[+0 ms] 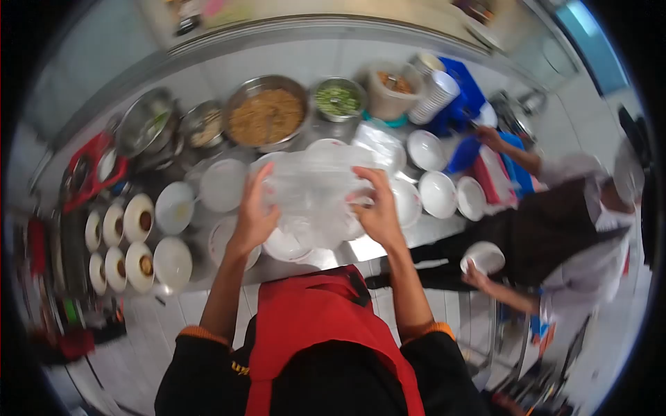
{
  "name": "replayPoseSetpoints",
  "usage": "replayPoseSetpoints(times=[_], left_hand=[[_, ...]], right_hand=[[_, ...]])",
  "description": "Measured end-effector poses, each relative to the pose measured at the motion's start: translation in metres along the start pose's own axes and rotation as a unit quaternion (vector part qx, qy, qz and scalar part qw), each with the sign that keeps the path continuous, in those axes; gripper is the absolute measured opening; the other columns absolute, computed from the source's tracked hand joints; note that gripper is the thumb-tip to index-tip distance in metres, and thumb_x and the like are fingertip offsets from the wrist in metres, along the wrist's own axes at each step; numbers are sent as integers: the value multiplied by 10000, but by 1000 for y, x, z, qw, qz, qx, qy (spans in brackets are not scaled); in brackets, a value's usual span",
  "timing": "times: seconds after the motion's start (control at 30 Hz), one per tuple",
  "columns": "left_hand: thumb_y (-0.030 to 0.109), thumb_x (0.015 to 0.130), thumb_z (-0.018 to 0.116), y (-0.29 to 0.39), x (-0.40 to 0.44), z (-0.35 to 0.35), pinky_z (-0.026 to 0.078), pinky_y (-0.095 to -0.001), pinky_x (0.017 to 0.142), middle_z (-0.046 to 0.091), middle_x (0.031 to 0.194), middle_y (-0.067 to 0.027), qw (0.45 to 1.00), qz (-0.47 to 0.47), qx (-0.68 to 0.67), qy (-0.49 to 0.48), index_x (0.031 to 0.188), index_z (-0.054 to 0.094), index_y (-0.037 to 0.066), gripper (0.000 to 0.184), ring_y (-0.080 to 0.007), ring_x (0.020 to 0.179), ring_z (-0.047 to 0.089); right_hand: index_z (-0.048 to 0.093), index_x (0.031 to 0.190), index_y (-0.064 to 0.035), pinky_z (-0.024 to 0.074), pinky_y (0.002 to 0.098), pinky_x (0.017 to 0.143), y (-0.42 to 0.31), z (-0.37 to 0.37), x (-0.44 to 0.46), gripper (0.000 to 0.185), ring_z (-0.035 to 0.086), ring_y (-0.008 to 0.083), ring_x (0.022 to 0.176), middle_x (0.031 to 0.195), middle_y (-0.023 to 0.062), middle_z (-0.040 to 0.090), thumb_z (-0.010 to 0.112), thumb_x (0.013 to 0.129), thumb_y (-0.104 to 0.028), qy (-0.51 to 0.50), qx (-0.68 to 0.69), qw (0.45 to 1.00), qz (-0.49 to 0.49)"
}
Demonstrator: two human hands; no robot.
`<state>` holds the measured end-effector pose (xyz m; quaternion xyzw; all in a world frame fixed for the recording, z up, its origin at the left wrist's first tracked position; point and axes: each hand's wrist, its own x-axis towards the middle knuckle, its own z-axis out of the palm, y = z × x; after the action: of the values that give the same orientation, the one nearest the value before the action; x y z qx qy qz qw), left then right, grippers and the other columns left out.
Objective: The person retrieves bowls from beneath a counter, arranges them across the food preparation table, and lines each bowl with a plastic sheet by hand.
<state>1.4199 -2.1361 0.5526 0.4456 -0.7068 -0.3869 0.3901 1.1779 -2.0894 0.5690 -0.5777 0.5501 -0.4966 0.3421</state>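
Note:
Between my two hands, above the steel counter (201,239), is a translucent plastic bag (316,194); whether anything is inside it I cannot make out. My left hand (255,216) grips its left side, thumb toward me and fingers at the far edge. On the right side my right hand (378,204) grips it the same way, with curled fingers. Several white bowls lie under and around the bag, among them a bowl (225,186) beside my left hand and a bowl (406,202) beside my right.
Along the back stand a large steel bowl of brown food (267,118), a bowl of chopped greens (338,100) and stacked white cups (437,97). Bowls with dark contents (139,218) line the left. At right, a co-worker (555,232) holds a white bowl (483,258).

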Motion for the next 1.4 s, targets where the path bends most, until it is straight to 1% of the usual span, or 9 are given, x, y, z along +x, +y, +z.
replayPoseSetpoints(times=[0.23,0.4,0.5,0.6,0.83,0.97,1.03,1.1,1.4], left_hand=[[-123,645,448,17,-39,-24,462,-283,790,386,1339,-147,959,169,202,-106,1428,248,70,831,-275,990,461],[-67,659,581,8,-108,-21,501,-276,732,307,1380,-71,984,-92,-147,-50,1410,304,135,826,-171,972,473],[-86,663,551,-13,-151,-11,493,-268,710,328,1350,-73,994,-96,-15,50,1376,368,131,768,-177,955,475],[-91,693,459,-21,-175,-36,450,-271,820,441,1241,-97,987,-109,13,116,1330,410,92,665,-172,897,502],[-143,677,400,-69,-156,-130,386,-397,945,441,1219,-195,889,43,366,272,1292,418,28,639,-330,1048,483],[-100,667,521,-88,-141,-102,388,-404,935,506,1114,-203,859,21,319,399,1178,491,-5,520,-361,1079,469],[-10,730,532,-102,-146,-58,395,-471,921,527,1072,-201,929,103,293,199,1135,517,29,407,-355,1101,453],[65,740,593,-83,-138,-25,413,-495,899,507,1152,-139,953,-95,267,112,1152,536,92,417,-363,1111,444],[186,694,702,-139,-116,12,377,-594,906,383,1342,-85,897,-262,353,43,1246,489,188,591,-416,1208,339]], right_hand=[[426,1312,-105,473,257,618,-29,-38,-37,813,556,203,952,1250,105,375,488,550,173,-154,-60,986,19],[442,1299,-87,515,285,720,21,-19,-50,743,541,221,1006,1291,70,344,545,604,156,-265,260,912,173],[434,1279,-57,527,306,737,15,11,-62,725,527,221,1022,1279,79,327,620,606,137,-269,265,882,281],[346,1294,-44,542,350,773,28,54,-71,842,460,294,1133,1308,138,299,712,547,90,-311,30,950,-13],[214,1356,-10,385,382,999,56,161,-33,1014,297,401,1251,1318,227,242,733,485,11,-336,-73,930,-133],[157,1373,48,255,366,1089,66,193,-14,1092,247,427,1287,1354,261,213,743,454,-16,-313,-123,934,-125],[146,1369,74,250,368,1092,69,198,-13,1104,238,439,1287,1352,277,214,745,447,-20,-309,-148,935,-95],[151,1364,84,250,369,1092,75,202,-16,1099,238,442,1285,1352,280,212,746,446,-23,-312,-156,933,-95],[157,1371,88,167,470,1099,112,216,-20,1068,231,457,1277,1333,293,270,723,477,-57,-291,-166,911,-242]])
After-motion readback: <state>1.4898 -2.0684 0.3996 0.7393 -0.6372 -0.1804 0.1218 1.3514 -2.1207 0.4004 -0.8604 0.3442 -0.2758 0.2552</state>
